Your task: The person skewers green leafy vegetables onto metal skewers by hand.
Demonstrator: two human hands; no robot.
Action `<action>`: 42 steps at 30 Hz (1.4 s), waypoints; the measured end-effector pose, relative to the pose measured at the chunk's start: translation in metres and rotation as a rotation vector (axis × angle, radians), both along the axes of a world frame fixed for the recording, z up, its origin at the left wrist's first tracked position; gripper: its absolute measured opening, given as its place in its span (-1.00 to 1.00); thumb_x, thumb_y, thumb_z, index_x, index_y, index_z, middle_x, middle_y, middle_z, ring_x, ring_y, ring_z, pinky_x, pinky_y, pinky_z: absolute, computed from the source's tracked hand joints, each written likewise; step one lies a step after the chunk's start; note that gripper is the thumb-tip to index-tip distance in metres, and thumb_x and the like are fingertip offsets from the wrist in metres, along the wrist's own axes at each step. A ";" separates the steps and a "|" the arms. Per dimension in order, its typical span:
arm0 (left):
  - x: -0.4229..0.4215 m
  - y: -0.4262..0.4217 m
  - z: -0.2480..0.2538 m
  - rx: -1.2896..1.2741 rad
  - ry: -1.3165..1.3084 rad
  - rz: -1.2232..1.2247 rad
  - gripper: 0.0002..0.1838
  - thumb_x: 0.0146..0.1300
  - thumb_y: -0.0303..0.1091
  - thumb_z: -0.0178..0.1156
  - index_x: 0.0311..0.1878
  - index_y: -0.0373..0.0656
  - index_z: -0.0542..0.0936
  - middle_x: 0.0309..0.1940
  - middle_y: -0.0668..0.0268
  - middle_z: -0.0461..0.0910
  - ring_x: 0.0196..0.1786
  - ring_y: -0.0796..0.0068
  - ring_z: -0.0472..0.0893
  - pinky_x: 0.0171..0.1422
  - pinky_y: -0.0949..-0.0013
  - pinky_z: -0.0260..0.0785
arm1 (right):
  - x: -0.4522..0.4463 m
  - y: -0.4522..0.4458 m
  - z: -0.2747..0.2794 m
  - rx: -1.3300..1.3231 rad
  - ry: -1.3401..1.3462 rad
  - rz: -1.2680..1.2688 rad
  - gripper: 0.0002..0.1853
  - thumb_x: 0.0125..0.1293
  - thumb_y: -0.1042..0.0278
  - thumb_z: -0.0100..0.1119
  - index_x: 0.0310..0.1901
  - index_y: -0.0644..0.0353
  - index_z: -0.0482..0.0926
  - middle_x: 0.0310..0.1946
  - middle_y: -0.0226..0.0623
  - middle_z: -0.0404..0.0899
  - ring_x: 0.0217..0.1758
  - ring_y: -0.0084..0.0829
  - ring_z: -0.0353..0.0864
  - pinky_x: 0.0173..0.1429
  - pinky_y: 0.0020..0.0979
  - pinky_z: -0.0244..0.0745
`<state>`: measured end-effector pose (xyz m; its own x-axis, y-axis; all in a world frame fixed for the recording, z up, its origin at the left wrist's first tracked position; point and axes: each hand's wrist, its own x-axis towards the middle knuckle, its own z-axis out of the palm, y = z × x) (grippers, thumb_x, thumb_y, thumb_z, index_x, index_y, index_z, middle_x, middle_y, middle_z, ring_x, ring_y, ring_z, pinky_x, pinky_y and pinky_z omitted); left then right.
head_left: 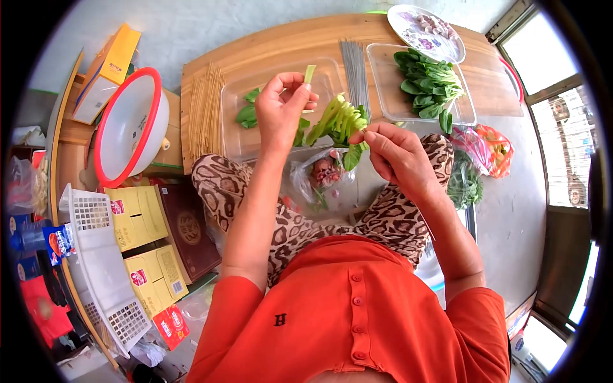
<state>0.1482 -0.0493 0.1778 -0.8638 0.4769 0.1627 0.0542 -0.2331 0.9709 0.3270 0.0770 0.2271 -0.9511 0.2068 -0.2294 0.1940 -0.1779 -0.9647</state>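
Observation:
My left hand (284,108) is closed, pinching a pale green leaf stem (310,73) between thumb and fingers above a clear plastic tray (252,80). A few green leaves (247,116) lie in that tray. My right hand (399,156) grips a thin skewer (430,228), whose end sticks out below the hand. Folded leafy greens (338,121) are bunched along the skewer, just left of my right fingers. The skewer's tip is hidden. A second clear tray (382,80) at the right holds a bunch of leafy greens (424,83) with pale stems.
Wooden skewers (205,108) lie at the board's left; thin grey sticks (354,70) lie between the trays. An oval plate (402,25) with food pieces is at the back right. Plastic bags (476,150) sit at right. A red-rimmed basin (155,102) and cartons (137,217) stand left.

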 end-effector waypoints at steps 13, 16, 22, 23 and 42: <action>0.024 -0.007 0.017 0.052 0.092 0.062 -0.85 0.23 -0.58 0.20 -0.13 -0.28 0.55 -0.34 0.41 0.56 -0.31 0.70 0.50 -0.18 0.60 0.38 | 0.005 -0.013 0.015 -0.007 0.059 -0.007 -0.72 0.48 0.25 -0.06 -0.15 0.26 0.59 -0.76 -0.65 0.19 -0.72 -0.79 0.08 -0.61 -0.63 -0.10; 0.025 -0.008 0.017 0.074 0.091 0.050 -0.86 0.23 -0.58 0.20 -0.13 -0.28 0.56 -0.34 0.41 0.56 -0.31 0.70 0.50 -0.18 0.61 0.37 | 0.006 -0.014 0.015 -0.004 0.053 0.002 -0.72 0.48 0.25 -0.06 -0.15 0.26 0.59 -0.76 -0.65 0.19 -0.72 -0.79 0.08 -0.61 -0.63 -0.10; 0.024 -0.010 0.015 0.097 0.114 0.054 -0.87 0.23 -0.59 0.21 -0.16 -0.27 0.56 -0.35 0.45 0.56 -0.33 0.74 0.49 -0.22 0.63 0.35 | 0.005 -0.015 0.016 0.007 0.033 0.013 -0.71 0.48 0.25 -0.07 -0.14 0.27 0.59 -0.76 -0.65 0.19 -0.71 -0.78 0.09 -0.61 -0.63 -0.09; 0.024 -0.011 0.015 0.106 0.123 0.063 -0.88 0.22 -0.60 0.22 -0.18 -0.26 0.57 -0.37 0.49 0.54 -0.35 0.79 0.47 -0.26 0.66 0.32 | 0.006 -0.016 0.016 0.009 0.036 0.010 -0.71 0.48 0.25 -0.07 -0.14 0.28 0.59 -0.76 -0.65 0.20 -0.71 -0.78 0.09 -0.61 -0.63 -0.08; 0.033 -0.017 0.006 0.123 0.422 0.134 -0.82 0.14 -0.70 0.23 -0.19 -0.28 0.59 -0.24 0.37 0.55 -0.22 0.61 0.55 -0.17 0.53 0.45 | -0.001 -0.027 0.010 -0.092 0.096 -0.008 -0.72 0.48 0.26 -0.05 -0.15 0.28 0.60 -0.76 -0.64 0.22 -0.72 -0.77 0.11 -0.62 -0.63 -0.07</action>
